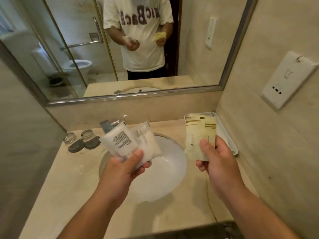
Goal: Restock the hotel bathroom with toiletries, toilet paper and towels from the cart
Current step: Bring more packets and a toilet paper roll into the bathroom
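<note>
White toiletry packets [128,140] pinched in left hand [124,167] over sink [172,163], yellow sachets [200,135] gripped in right hand [216,159]

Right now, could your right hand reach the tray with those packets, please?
Probably yes: the right hand holds the packets close by the tray, nothing stands between them, and the tray's visible part looks bare.

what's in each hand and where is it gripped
The left hand pinches the white toiletry packets by their lower ends, thumb on top. The right hand holds the pale yellow packets by their lower edge.
</note>
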